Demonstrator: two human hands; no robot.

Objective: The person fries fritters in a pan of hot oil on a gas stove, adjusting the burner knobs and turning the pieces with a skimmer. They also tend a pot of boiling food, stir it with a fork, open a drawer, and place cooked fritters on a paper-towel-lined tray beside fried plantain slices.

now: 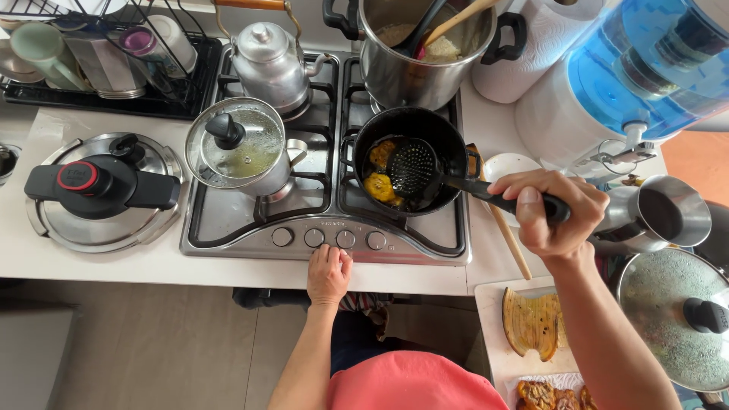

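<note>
Frying in progress at a four-burner stove [228, 228], seen from above. The right hand [558, 212] is closed in a full grip round the black handle of a slotted spoon [414, 167], whose round perforated head sits inside the small black pan [410, 129] on the near right burner. Two golden fried pieces [380, 186] lie in the pan, left of and touching or just beside the spoon head. The left hand [328, 275] rests at the near edge of the stove, its fingers [334, 254] loosely curled and touching, or just short of, one of the four knobs [345, 238]; it holds nothing. Judged step: tending or lifting the pieces while the flame is set; the next move seems to call for a level spoon slid under a piece, with oil left to drain through the holes. Near right, a board [531, 323] and paper carry darker fried pieces. Far left burner, a kettle [269, 64]; near left, a glass-lidded pot [243, 148]; far right, a tall pot [425, 53] with utensils. A pressure-cooker lid [99, 190] with a round red mark lies at left. At right stands a blue and white water filter [638, 68]. No packages or legible labels can be made out.
</note>
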